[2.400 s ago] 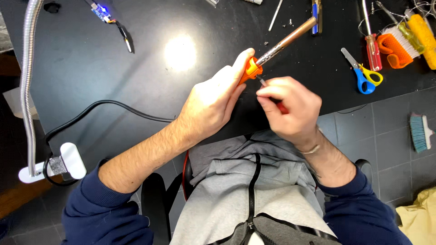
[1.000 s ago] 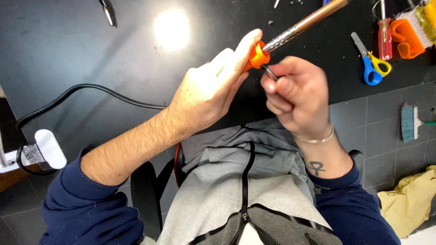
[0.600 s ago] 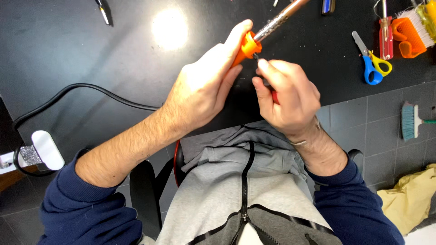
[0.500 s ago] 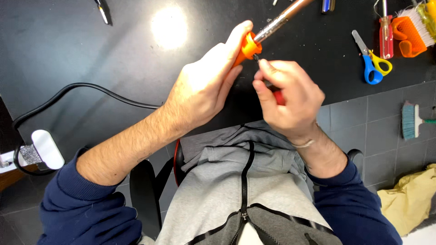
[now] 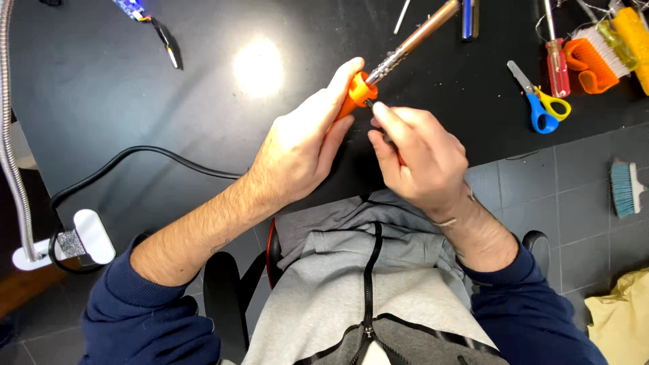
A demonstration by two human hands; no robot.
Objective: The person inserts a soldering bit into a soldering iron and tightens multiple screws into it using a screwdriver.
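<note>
My left hand (image 5: 301,145) grips the orange handle of a soldering iron (image 5: 399,51), whose coppery metal barrel points up and to the right over the black table (image 5: 135,115). My right hand (image 5: 419,159) is closed around a small red-handled screwdriver, mostly hidden in the fist. Its tip meets the iron just where the orange collar joins the barrel. Both hands hover above the table's near edge, over my lap.
Blue-handled scissors (image 5: 537,101), a red screwdriver (image 5: 556,51) and an orange brush (image 5: 591,57) lie at the right. A black cable (image 5: 135,159) runs to a lamp clamp (image 5: 74,243) on the left. A small brush (image 5: 625,189) lies on the tiled floor.
The soldering iron has been tilted and shifted slightly as my view moved. My right hand has turned the small screwdriver against the iron's collar; both grips stay the same.
</note>
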